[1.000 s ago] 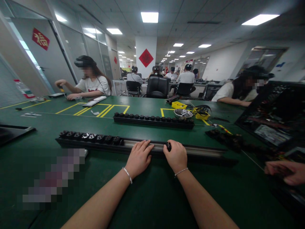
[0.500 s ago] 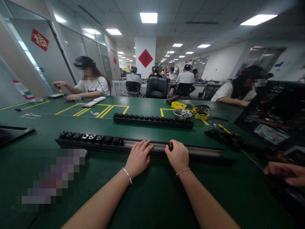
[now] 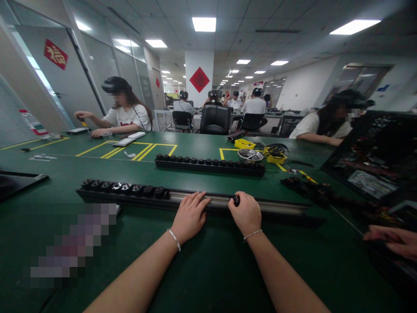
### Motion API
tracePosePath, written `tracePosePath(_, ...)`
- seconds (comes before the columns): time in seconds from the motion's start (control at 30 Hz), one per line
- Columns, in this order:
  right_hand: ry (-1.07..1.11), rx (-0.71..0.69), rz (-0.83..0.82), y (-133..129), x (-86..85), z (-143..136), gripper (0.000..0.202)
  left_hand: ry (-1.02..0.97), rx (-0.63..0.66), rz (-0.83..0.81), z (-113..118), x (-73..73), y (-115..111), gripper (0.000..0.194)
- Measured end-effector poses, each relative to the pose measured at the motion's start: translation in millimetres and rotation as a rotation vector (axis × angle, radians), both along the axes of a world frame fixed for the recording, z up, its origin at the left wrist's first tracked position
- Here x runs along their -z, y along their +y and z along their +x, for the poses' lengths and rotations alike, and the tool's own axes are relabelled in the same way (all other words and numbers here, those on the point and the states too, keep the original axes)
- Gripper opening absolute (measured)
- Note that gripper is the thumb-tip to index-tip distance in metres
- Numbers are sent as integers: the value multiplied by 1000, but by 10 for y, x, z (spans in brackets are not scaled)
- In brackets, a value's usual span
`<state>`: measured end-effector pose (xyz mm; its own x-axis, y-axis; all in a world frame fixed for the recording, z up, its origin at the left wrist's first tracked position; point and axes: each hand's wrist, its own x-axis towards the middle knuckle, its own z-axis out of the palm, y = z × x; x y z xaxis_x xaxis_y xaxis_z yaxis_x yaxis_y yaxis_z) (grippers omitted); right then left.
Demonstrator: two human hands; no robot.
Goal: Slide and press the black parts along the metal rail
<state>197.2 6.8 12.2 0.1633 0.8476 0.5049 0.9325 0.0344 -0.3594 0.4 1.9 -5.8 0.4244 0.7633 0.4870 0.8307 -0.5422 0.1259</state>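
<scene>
A long black channel (image 3: pixel 280 207) with a bare metallic inside lies across the green table in front of me. Black socket-like modules (image 3: pixel 127 188) fill its left part in a row. My left hand (image 3: pixel 190 215) rests on the middle of the channel, its fingers stretched out over the near edge and opening. To its right, my right hand (image 3: pixel 246 213) is closed on a small black module (image 3: pixel 236 199) at the channel; fingers cover most of that piece, so its exact shape is hidden.
Farther back lies a second black channel (image 3: pixel 208 167) full of modules. Behind it are a metal bowl (image 3: pixel 250 155) and a yellow bin (image 3: pixel 244 144). A co-worker's hand (image 3: pixel 392 239) is at the right, by dark parts. A blurred-out flat object (image 3: pixel 78 239) lies near left.
My right hand has shifted slightly to the right with the small black module. My left hand stays in place on the channel.
</scene>
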Motion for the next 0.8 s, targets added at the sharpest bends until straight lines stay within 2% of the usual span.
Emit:
tracePosePath(0.33,-8,18,7,13,12,34,14,3,-1,-9,-2,-4,-1,45)
tracePosePath(0.8,7,65,-64,11,-15,73,16,-1,-6,-8,-4,-4,0,45)
